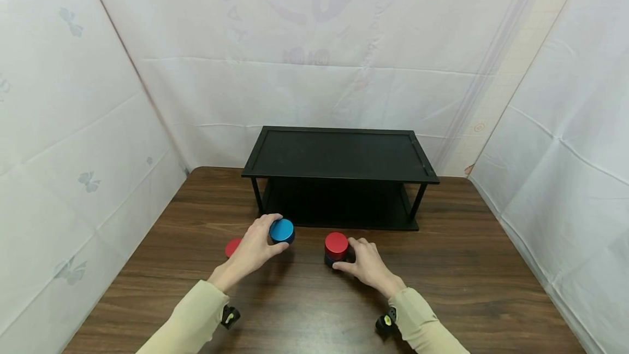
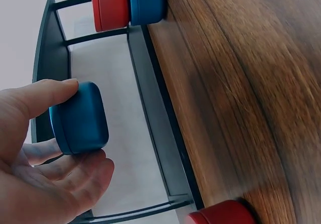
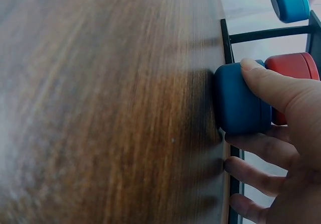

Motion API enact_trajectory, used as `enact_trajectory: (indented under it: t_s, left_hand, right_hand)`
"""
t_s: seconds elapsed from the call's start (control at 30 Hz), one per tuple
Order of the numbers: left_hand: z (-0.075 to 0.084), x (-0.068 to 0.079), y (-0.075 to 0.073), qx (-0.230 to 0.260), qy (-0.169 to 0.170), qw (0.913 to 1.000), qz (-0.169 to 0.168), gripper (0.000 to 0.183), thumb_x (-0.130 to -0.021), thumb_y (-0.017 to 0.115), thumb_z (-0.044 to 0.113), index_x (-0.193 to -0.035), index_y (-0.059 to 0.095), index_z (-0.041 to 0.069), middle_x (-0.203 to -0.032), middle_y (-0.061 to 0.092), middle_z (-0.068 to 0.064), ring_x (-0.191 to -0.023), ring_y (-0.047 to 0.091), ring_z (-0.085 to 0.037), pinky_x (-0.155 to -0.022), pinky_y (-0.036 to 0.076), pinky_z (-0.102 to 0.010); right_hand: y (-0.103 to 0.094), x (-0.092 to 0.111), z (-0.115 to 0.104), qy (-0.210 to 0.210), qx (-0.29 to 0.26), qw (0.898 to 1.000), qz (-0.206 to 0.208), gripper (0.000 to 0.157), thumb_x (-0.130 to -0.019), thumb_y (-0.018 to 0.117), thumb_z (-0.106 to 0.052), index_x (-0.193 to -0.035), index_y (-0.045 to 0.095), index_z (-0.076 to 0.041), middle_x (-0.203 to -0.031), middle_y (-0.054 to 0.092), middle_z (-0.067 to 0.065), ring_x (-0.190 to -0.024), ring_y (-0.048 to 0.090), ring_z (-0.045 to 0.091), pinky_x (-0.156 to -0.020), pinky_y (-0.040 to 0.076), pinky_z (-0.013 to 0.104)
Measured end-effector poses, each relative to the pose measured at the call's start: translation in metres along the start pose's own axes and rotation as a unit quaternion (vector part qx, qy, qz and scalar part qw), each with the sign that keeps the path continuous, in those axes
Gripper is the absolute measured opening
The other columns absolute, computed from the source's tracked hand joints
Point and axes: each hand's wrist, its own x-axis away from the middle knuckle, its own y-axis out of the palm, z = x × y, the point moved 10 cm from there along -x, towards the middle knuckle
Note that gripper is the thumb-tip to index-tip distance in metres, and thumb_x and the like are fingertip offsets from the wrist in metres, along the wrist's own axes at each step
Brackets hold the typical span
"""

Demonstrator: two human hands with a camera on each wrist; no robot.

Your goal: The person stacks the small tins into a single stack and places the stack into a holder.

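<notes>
My left hand [image 1: 255, 242] pinches a round blue tin [image 2: 83, 118] between thumb and fingers, held above the tabletop. On the right, a red tin [image 1: 336, 245] is stacked on a second blue tin [image 3: 241, 98]. My right hand [image 1: 368, 264] grips that lower blue tin, thumb on one side and fingers on the other. The lower blue tin is right down at the wood. Another red tin [image 2: 223, 214] stands on the table beyond my left hand, partly hidden by it in the head view.
A black two-level rack [image 1: 339, 154] stands at the back of the brown wooden table [image 1: 304, 310], just behind the tins. White cloth walls [image 1: 314, 42] enclose the back and both sides.
</notes>
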Motion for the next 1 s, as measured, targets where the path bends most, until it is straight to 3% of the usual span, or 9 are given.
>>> enact_trajectory:
  t_s: [1.0]
  left_hand:
    - [0.027, -0.010, 0.019, 0.025, 0.007, 0.9992, -0.029, 0.062, -0.079, 0.079, 0.020, -0.132, 0.052, 0.005, -0.127, 0.057, -0.011, -0.114, 0.053, -0.028, -0.096, 0.051, -0.047]
  right_hand:
    - [0.001, -0.001, 0.001, 0.002, -0.002, 1.000, -0.004, 0.071, -0.076, 0.079, -0.045, -0.124, 0.058, 0.002, -0.106, 0.064, 0.013, -0.096, 0.055, 0.021, -0.089, 0.044, 0.043]
